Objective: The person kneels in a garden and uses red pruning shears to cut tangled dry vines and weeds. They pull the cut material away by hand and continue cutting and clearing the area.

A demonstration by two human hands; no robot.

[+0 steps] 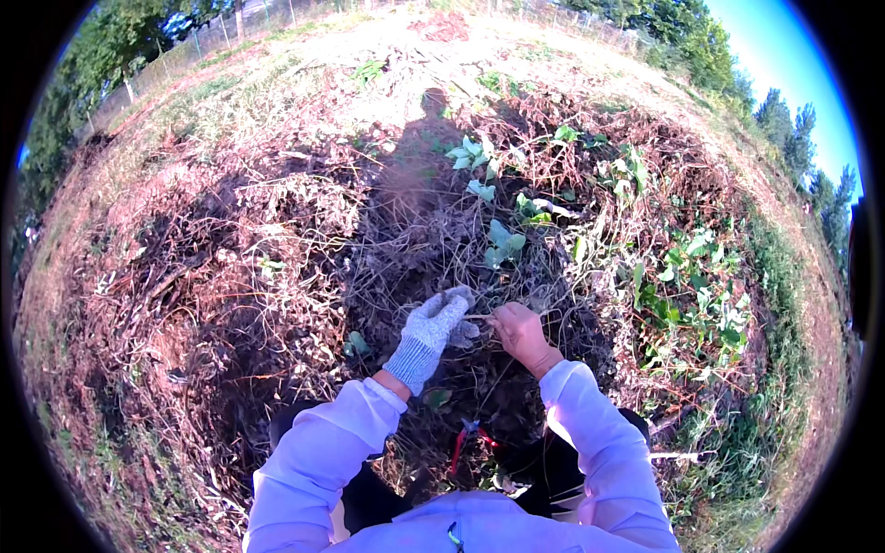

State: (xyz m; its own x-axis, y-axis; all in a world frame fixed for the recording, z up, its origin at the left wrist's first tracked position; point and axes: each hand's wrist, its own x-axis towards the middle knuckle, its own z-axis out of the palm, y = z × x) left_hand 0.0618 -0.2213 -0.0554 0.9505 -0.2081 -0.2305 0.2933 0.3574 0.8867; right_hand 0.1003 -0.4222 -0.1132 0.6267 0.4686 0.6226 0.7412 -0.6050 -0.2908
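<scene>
My left hand [435,319] wears a grey knitted glove with a ribbed cuff, its fingers and thumb spread around one end of a thin, pale stem [478,316]. Whether the glove grips that stem, I cannot tell. The stem's other end is pinched in the fingertips of my bare right hand [520,332]. Both hands are just above a heap of dry vines and dead leaves [422,256]. Nearer my body, between my legs, lie red-handled pruning shears [469,437] among the debris.
Green-leaved vines [691,304] grow over the heap on the right, with more broad leaves [503,243] ahead of my hands. Loose woody sticks [166,280] lie to the left. A wire fence [200,41] and trees stand far off.
</scene>
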